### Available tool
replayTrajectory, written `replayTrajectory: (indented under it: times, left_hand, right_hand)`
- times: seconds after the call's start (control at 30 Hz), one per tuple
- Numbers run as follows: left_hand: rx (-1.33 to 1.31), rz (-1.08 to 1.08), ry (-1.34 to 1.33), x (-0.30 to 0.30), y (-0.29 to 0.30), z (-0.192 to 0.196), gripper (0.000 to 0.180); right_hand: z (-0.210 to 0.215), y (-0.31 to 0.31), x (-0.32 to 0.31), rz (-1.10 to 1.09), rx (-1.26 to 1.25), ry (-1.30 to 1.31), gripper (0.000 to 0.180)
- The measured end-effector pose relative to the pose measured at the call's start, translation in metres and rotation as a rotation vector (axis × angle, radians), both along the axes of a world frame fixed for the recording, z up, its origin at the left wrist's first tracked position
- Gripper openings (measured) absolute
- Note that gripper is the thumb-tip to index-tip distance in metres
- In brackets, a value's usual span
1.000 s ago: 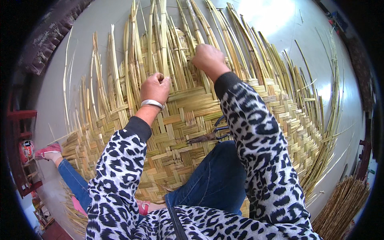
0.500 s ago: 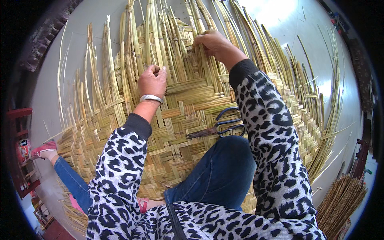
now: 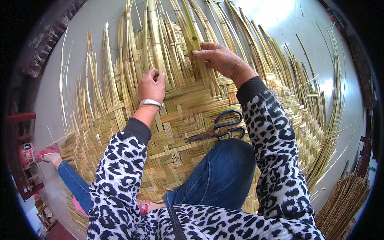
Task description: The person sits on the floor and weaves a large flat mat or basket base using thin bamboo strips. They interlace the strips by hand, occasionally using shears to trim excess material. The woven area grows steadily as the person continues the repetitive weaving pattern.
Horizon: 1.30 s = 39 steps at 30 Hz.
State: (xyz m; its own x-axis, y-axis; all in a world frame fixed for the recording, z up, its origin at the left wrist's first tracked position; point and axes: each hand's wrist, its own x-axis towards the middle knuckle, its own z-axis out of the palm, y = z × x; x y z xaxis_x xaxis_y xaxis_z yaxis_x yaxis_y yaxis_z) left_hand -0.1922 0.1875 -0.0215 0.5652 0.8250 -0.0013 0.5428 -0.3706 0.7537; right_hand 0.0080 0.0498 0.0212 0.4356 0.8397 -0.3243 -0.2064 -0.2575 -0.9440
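A large mat (image 3: 172,152) of flattened yellow-green reeds lies under me, woven in its nearer part, with loose strip ends fanning out at the far side. At the weaving edge my left hand (image 3: 151,86) is closed, thumb against fingers, on a broad pale reed strip (image 3: 154,28). My right hand (image 3: 224,60) pinches a greener reed strip (image 3: 193,30) farther to the right, blurred around the fingers. Scissors (image 3: 216,130) with dark blue handles and rusty blades rest on the mat beside my bent knee.
A bundle of brown stalks (image 3: 342,208) stands at the lower right. Long loose reeds (image 3: 334,96) lie along the mat's right side on the grey floor (image 3: 276,20). Dark red wooden furniture (image 3: 22,118) is at the left edge. My legs rest on the mat.
My right hand has shifted slightly right and nearer, and a greener strip now shows upright at its fingers. My left hand has moved little, staying on its strip.
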Motion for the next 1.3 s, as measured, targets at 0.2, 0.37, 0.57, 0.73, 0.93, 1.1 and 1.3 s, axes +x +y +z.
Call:
replayTrajectory:
  times: [0.2, 0.37, 0.57, 0.73, 0.93, 1.1, 1.3]
  left_hand:
    - [0.003, -0.32, 0.024, -0.01, -0.005, 0.005, 0.025]
    - [-0.007, -0.291, 0.076, -0.007, -0.001, 0.0, 0.026]
    - [0.33, -0.28, 0.017, -0.014, -0.026, -0.003, 0.013]
    - [0.564, -0.4, 0.118, -0.008, -0.029, 0.01, 0.007]
    - [0.438, -0.625, -0.088, 0.047, -0.07, 0.02, 0.035]
    - [0.167, -0.687, 0.192, 0.102, -0.092, 0.032, 0.036]
    - [0.108, -0.437, 0.1, 0.107, -0.098, 0.035, 0.03]
  right_hand:
    - [-0.005, -0.002, -0.003, -0.069, 0.134, 0.148, 0.059]
    - [-0.016, -0.027, -0.002, -0.323, 0.135, 0.039, 0.041]
    - [-0.032, -0.072, -0.024, -0.403, -0.241, -0.638, 0.019]
    - [-0.031, -0.083, -0.024, -0.411, -0.18, -0.435, 0.02]
    - [-0.019, -0.113, -0.012, -0.577, 0.08, 0.102, 0.024]
    - [-0.01, -0.141, 0.007, -0.535, 0.265, 0.285, 0.017]
    - [-0.009, -0.105, 0.045, -0.396, 0.17, -0.063, 0.015]
